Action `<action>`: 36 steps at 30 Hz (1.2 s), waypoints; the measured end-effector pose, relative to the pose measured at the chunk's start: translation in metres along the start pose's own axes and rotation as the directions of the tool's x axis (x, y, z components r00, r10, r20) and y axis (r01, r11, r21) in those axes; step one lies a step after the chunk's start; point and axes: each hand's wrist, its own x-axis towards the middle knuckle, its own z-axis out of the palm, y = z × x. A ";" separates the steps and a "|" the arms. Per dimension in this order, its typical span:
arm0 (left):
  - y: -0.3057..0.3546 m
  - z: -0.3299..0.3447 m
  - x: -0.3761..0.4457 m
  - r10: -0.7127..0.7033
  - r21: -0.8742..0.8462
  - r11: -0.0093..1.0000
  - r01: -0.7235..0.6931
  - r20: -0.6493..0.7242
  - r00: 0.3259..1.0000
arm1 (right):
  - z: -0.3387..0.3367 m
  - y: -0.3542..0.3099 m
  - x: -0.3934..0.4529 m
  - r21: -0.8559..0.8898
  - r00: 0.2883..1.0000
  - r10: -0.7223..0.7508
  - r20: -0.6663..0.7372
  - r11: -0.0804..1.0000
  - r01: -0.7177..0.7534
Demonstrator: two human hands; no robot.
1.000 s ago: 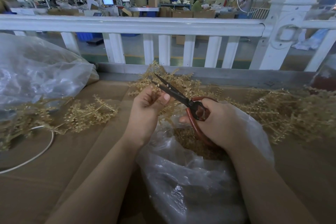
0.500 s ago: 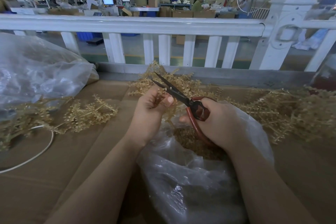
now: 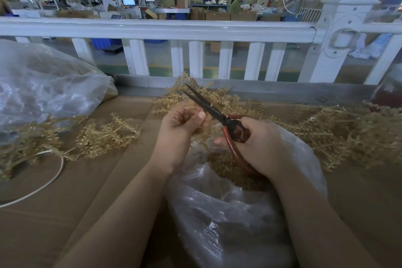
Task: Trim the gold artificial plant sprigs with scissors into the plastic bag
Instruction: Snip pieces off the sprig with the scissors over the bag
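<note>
My left hand [image 3: 180, 127] pinches a gold sprig [image 3: 201, 131] between thumb and curled fingers, just above the mouth of a clear plastic bag [image 3: 228, 213]. Cut gold bits [image 3: 226, 167] lie inside the bag. My right hand [image 3: 258, 148] grips red-handled scissors [image 3: 217, 113] by the loops. The dark blades point up and left, slightly parted, passing right beside my left thumb. Part of the sprig is hidden behind my left fingers.
Loose gold sprigs lie in heaps at the left [image 3: 104, 135], behind my hands [image 3: 217, 98] and at the right [image 3: 339, 132] on the cardboard-covered table [image 3: 76, 202]. A big clear bag [image 3: 43, 89] sits far left, a white cable [image 3: 43, 185] curls near it. A white fence [image 3: 174, 28] bounds the far edge.
The scissor blades have drawn closer together beside my left thumb. Both hands stay in nearly the same place over the bag.
</note>
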 end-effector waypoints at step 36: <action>0.007 0.000 0.001 -0.334 -0.327 0.886 0.329 0.042 0.942 | 0.000 -0.003 0.001 0.445 0.986 0.163 -0.040 0.886 -0.129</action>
